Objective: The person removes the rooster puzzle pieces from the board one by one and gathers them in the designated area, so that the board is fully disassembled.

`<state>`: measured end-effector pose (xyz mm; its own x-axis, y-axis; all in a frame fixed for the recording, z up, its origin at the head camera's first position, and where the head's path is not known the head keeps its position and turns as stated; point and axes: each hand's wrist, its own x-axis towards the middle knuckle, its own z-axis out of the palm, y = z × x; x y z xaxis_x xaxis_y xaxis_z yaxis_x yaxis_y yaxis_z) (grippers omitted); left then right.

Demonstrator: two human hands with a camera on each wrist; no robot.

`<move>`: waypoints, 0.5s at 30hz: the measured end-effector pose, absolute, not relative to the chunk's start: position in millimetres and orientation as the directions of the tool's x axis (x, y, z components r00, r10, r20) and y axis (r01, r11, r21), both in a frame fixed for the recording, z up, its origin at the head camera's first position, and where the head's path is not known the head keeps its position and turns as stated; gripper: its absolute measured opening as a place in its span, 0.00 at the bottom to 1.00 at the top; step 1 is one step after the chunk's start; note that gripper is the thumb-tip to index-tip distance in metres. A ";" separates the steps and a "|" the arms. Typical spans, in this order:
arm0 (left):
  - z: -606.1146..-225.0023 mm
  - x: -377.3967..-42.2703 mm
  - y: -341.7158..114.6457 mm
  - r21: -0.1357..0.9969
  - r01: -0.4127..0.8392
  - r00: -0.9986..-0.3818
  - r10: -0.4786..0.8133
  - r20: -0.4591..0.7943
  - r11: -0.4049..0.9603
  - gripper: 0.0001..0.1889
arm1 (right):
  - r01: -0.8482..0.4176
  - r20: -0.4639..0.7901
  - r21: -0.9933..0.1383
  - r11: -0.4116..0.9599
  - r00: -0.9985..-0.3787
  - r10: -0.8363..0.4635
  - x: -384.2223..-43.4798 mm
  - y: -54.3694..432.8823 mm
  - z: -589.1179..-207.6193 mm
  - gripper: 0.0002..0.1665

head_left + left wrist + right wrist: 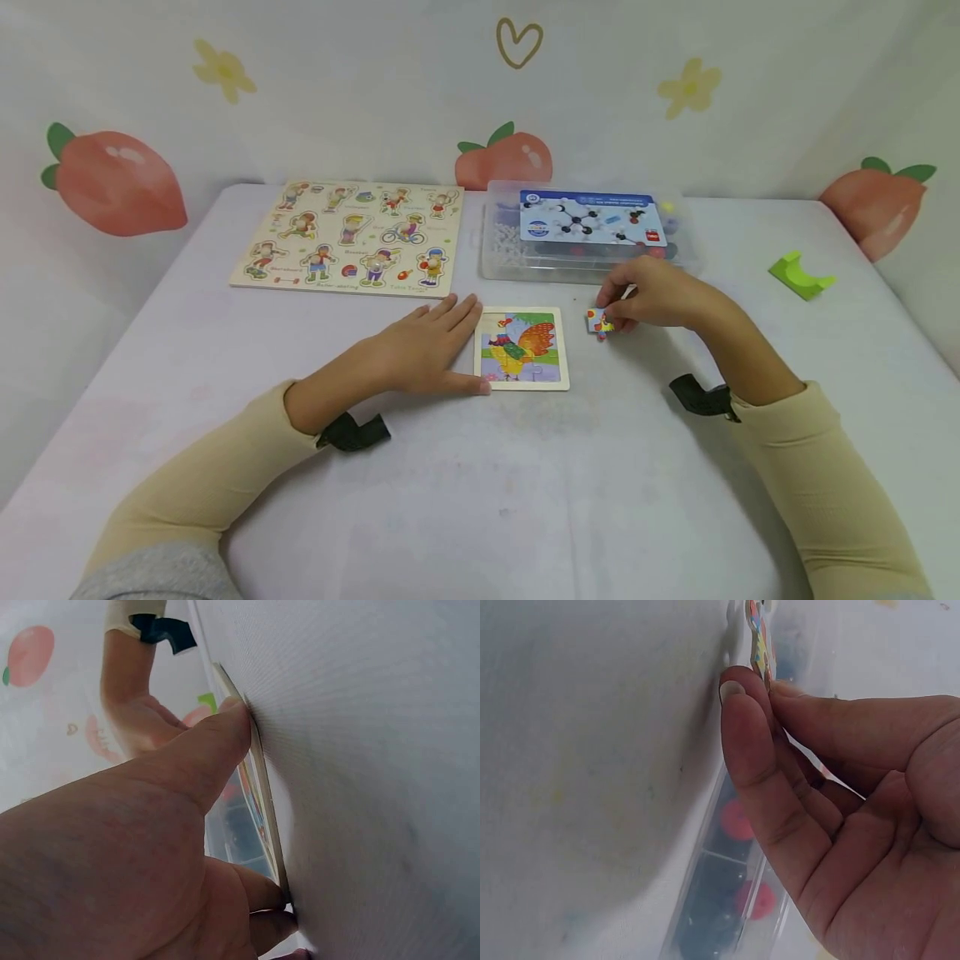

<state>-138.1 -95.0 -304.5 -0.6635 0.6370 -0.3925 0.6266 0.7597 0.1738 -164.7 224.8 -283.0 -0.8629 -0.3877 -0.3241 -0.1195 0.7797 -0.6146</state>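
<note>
A small square jigsaw puzzle (522,349) of a rooster lies flat in a pale wooden frame. My left hand (420,348) rests along its left side, fingers and thumb extended. In the left wrist view the thumb (225,731) presses one end of that edge and the fingertips touch the other end. To the right of the frame, my right hand (651,293) pinches a colourful jigsaw piece (597,322), close over the table. The right wrist view has this piece (760,641) nearly edge-on between thumb and fingers, which partly hide it.
Behind the left hand lies a wooden peg board (300,225) with sporting figures. A clear plastic case (510,271) with a molecule label stands behind the right hand. Farther right is a green curved block (802,277). A fruit-printed cloth backdrop (360,100) rises behind the table.
</note>
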 end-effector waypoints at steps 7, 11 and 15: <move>-304.8 -137.9 -95.8 0.176 0.623 -0.667 0.635 -0.389 0.762 0.57 | -0.111 -0.336 -0.607 0.787 -0.862 -0.381 -167.1 226.5 -284.6 0.04; -304.6 -137.7 -95.9 0.173 0.623 -0.668 0.634 -0.390 0.763 0.57 | -0.106 -0.341 -0.604 0.790 -0.861 -0.377 -167.5 226.9 -285.2 0.04; -304.5 -137.8 -95.6 0.170 0.630 -0.665 0.639 -0.386 0.758 0.56 | -0.106 -0.340 -0.604 0.790 -0.862 -0.376 -167.0 227.6 -285.6 0.04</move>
